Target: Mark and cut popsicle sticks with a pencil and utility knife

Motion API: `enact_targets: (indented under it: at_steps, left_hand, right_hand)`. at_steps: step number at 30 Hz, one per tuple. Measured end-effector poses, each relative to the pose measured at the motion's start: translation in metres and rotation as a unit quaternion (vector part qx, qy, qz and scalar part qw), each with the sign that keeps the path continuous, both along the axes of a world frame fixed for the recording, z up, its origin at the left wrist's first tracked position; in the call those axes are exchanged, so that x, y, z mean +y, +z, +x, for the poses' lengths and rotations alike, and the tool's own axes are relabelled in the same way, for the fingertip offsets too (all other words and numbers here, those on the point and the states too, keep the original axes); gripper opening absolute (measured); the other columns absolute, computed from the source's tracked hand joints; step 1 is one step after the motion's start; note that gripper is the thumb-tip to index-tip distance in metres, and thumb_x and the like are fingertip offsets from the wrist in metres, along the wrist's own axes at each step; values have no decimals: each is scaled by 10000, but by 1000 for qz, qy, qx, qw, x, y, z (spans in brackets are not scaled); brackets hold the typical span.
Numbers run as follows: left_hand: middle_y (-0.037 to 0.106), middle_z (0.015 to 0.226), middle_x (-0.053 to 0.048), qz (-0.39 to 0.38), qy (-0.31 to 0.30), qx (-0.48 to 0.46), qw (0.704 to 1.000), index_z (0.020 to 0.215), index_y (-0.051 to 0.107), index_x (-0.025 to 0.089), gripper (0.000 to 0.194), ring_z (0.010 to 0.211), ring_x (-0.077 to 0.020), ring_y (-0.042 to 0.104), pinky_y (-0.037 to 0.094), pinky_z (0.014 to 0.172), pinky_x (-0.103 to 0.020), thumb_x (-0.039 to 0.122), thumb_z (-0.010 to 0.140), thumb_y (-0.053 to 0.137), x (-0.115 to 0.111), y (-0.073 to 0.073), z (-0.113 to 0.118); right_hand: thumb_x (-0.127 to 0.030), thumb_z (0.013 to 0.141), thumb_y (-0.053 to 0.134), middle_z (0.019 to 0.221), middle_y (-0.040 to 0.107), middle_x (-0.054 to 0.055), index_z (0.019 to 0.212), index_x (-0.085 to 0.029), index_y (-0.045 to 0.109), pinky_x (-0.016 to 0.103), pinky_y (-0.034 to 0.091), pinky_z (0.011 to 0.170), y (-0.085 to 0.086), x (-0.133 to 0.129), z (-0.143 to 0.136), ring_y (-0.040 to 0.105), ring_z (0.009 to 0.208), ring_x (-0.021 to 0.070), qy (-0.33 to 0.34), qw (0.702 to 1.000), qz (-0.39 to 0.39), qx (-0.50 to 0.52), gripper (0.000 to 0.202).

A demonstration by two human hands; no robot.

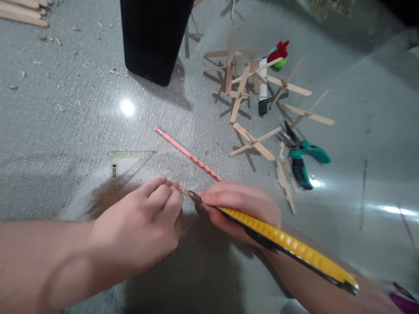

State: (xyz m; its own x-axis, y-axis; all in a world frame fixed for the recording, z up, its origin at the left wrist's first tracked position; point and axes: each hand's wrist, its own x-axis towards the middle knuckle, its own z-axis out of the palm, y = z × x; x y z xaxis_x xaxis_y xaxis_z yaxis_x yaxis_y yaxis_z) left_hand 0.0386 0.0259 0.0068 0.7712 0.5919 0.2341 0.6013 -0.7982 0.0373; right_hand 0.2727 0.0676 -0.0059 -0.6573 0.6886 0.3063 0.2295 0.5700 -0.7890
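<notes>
My left hand is closed around one end of a small wooden stick, most of which is hidden by the fingers. My right hand grips a yellow utility knife, its handle running down to the lower right. The knife's blade end meets the stick between the two hands. Just beyond the hands lies a pink pencil, its lower end reaching my right hand. A clear set square rests left of the pencil, close to my left hand.
A black device stands at the top. Crossed wooden sticks, a white marker and a red clip-like item lie at upper right. Green-handled pliers sit beside cut sticks. More sticks lie top left, near wood shavings.
</notes>
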Motion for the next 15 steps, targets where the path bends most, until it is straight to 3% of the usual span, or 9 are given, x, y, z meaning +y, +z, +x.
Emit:
enact_targets:
  at_steps: [15]
  left_hand:
    - [767,1048,-169,-2,5,5,1000,1054,712,18,292,905,-247,735,607,952,-387,73,873,490,-1,3,1]
  right_hand:
    - [-86,915,645,861,757,34,1078,-224,649,247,589,710,-2,0,-1,735,765,135,23,999,-24,-17,214]
